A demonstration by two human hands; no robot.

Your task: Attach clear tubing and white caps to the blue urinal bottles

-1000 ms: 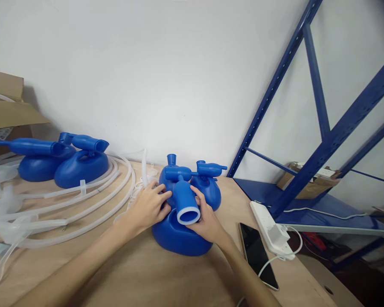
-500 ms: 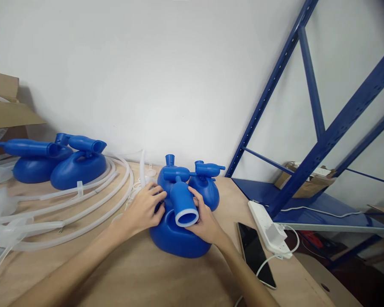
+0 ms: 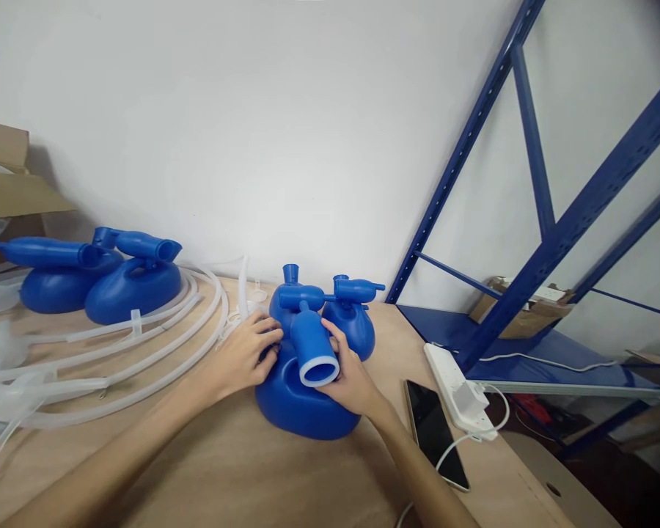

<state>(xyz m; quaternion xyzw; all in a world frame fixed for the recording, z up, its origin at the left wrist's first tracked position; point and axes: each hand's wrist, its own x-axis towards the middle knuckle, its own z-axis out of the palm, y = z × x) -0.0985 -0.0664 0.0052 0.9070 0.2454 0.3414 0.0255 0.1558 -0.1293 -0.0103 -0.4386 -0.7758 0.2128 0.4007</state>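
A blue plastic urinal bottle [image 3: 302, 418] rests on the table in front of me. Over its top lies a wide blue mouthpiece [image 3: 311, 339] with a white rim, its opening tilted toward me. My right hand [image 3: 356, 381] is closed around the right side of this mouthpiece, thumb above and fingers partly hidden. At the bottle's back left, my left hand [image 3: 251, 350] curls its fingers against the blue body; its fingertips are partly hidden. Just behind stand two similar blue bottles, a right one [image 3: 355, 330] and a left one [image 3: 278, 304], topped by blue spouted pieces.
Coiled clear tubing [image 3: 159, 359] spreads over the left of the wooden table [image 3: 225, 469]. Two more blue bottles [image 3: 137, 290] and a cardboard box [image 3: 11, 191] stand behind it. At right lie a phone [image 3: 434, 433], a power strip [image 3: 456, 389] and a blue metal rack [image 3: 583, 205].
The view has shifted slightly. My left hand's fingers have curled a little differently by the bottle's side; my right hand keeps its hold on the mouthpiece.
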